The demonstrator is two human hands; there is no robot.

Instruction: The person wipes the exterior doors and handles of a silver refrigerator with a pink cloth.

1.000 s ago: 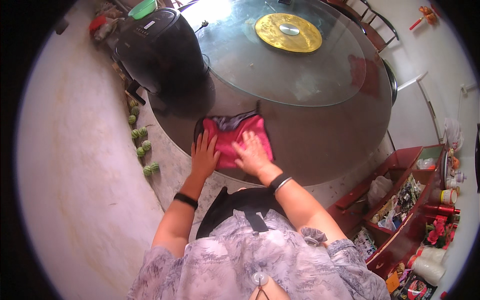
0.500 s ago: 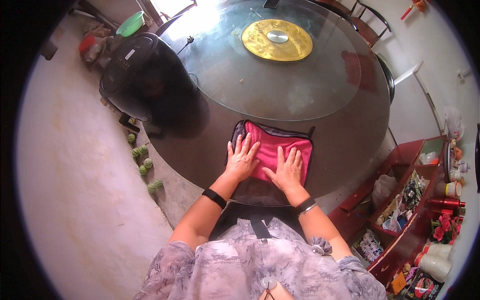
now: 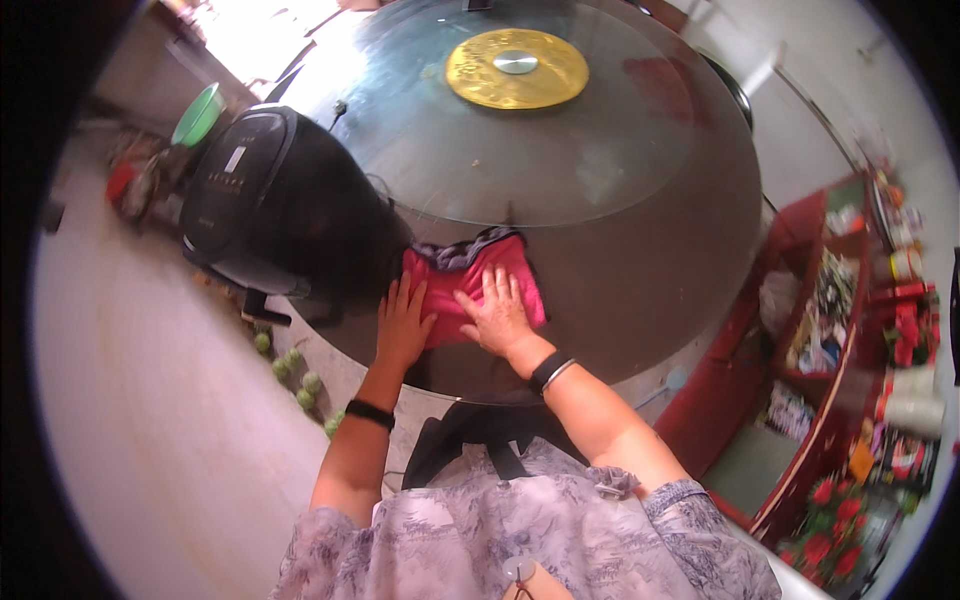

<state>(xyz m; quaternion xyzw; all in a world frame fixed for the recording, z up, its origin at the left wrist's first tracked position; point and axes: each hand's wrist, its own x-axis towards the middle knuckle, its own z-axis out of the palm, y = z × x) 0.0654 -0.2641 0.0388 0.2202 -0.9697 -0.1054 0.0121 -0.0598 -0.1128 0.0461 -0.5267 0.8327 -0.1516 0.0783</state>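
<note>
I see a person's bare left hand (image 3: pixel 402 325) and bare right hand (image 3: pixel 499 317) resting palm down on a soft, bright pink cloth (image 3: pixel 447 290) with a dark edge. The fingers on both hands are straight and a little spread. I can't tell how hard they push. The cloth is near the middle of the frame, on the front part of a big, round, dark brown table (image 3: pixel 650 275). It is wrinkled, and its top edge shows grey. The left hand is on its left edge, and the right hand is on its right half. Just to the left stands a tall, shiny black machine (image 3: pixel 275 195) with a handle. At the top of the frame, a round gold plate (image 3: pixel 550 82) lies on a big, clear, round glass sheet (image 3: pixel 560 165).
</note>
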